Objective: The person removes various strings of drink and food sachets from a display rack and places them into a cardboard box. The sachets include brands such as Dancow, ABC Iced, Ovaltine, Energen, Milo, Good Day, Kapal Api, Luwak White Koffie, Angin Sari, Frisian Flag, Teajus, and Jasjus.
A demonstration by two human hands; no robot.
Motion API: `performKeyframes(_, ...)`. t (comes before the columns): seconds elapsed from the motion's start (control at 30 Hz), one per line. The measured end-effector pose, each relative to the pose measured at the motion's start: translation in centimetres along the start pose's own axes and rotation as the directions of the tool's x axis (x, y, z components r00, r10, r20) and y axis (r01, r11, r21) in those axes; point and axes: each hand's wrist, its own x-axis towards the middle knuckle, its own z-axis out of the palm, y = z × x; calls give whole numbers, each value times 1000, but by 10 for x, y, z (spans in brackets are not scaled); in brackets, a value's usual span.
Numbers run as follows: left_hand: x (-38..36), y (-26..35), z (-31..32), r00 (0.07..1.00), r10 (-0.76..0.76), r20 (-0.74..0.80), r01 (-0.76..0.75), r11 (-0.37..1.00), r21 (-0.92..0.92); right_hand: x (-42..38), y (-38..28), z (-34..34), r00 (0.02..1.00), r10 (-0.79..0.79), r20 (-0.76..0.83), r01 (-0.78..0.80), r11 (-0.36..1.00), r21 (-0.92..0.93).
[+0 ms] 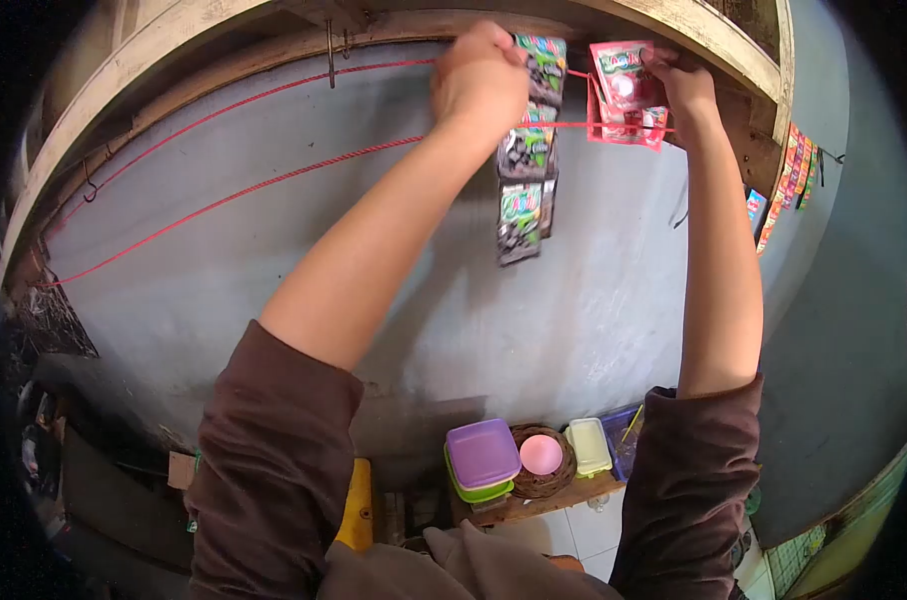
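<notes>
My left hand (482,82) is raised to the upper red cord (304,85), its fingers closed on the edge of a strip of black-and-green sachets (520,222). The strip hangs down in several joined packets, slightly blurred, with the lower red cord crossing near its second packet. To the right, my right hand (686,88) pinches a pink-and-white sachet (624,75) between thumb and fingers. More pink sachets hang just beneath it, partly behind the lower cord. My left fingertips are partly hidden from view.
A wooden beam (664,15) arches overhead, with metal hooks (331,55) on it. Colourful sachet strips (786,185) hang at the right. Below, a shelf (564,497) bears a purple-lidded box (484,453), a pink bowl (541,454) and a pale box (589,445).
</notes>
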Motion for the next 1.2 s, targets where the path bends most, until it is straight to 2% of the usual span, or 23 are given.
performKeyframes(0.03, 1, 6, -5, 1000, 0, 0, 0, 1000, 5, 1, 2, 2, 1000, 1, 2, -1, 1000, 4)
performKeyframes(0.1, 3, 16, -15, 997, 10, -80, -13, 1000, -27, 0, 3, 11, 988, -123, -92, 130, 989, 68)
performKeyframes(0.13, 2, 15, -17, 983, 57, -176, -67, 996, -52, -3, 2, 14, 988, -141, -68, 146, 985, 90)
performKeyframes(0.17, 1, 11, -16, 982, 60, -180, -70, 996, -47, -6, 3, 19, 988, -143, -66, 149, 984, 96)
performKeyframes(0.23, 0, 8, -16, 950, 119, -288, -195, 948, -251, -14, 1, 29, 964, -211, -160, 245, 942, 229)
performKeyframes(0.27, -4, 4, -18, 954, 107, -279, -186, 944, -273, -18, -3, 28, 977, -205, -65, 215, 949, 231)
performKeyframes(0.3, -7, 0, -19, 953, 112, -281, -190, 944, -270, -21, -2, 31, 976, -208, -66, 218, 947, 235)
performKeyframes(0.37, -13, -12, -18, 780, 433, -451, -487, 873, -5, -26, 1, 38, 960, -259, -102, 278, 903, 328)
performKeyframes(0.4, -18, -15, -20, 677, 573, -461, -599, 794, 105, -32, 0, 40, 967, -244, -78, 256, 924, 284)
performKeyframes(0.5, -29, -18, -20, 595, 574, -563, -660, 748, 66, -50, -2, 46, 926, -354, -131, 368, 924, 107)
performKeyframes(0.57, -36, -20, -22, 598, 575, -559, -662, 747, 59, -63, -6, 50, 927, -332, -176, 349, 934, 77)
performKeyframes(0.63, -45, -13, -25, 597, 352, -721, -636, 756, -158, -74, -10, 55, 909, -342, -237, 379, 916, 133)
performKeyframes(0.67, -48, -11, -29, 586, 339, -736, -642, 749, -166, -78, -10, 55, 915, -325, -239, 365, 919, 146)
performKeyframes(0.7, -49, -6, -35, 581, 345, -737, -648, 743, -163, -84, -13, 58, 899, -345, -270, 394, 906, 156)
performKeyframes(0.77, -48, 4, -49, 481, 280, -831, -679, 718, -151, -98, -21, 61, 931, -248, -267, 308, 927, 213)
performKeyframes(0.8, -47, 11, -58, 481, 284, -830, -680, 718, -148, -102, -21, 62, 932, -246, -267, 307, 927, 217)
performKeyframes(0.87, -45, 26, -79, 397, 318, -861, -733, 675, -89, -108, -20, 65, 929, -304, -211, 346, 916, 204)
performKeyframes(0.9, -43, 30, -91, 398, 324, -858, -730, 678, -82, -111, -19, 66, 932, -298, -208, 340, 916, 211)
performKeyframes(0.97, -40, 36, -115, 279, 389, -878, -777, 629, 32, -116, -18, 68, 913, -359, -196, 396, 894, 210)
performKeyframes(1.03, -39, 52, -135, 261, 353, -899, -801, 599, 3, -125, -22, 71, 911, -365, -195, 402, 889, 216)
performKeyframes(1.1, -42, 55, -154, 250, 314, -916, -821, 570, -29, -135, -26, 74, 925, -321, -206, 377, 847, 375)
performKeyframes(1.17, -51, 48, -182, 365, 387, -847, -747, 665, -18, -151, -34, 77, 941, -285, -183, 337, 848, 410)
performKeyframes(1.2, -57, 44, -196, 449, 361, -818, -705, 705, -75, -160, -38, 80, 958, -262, -118, 287, 855, 433)
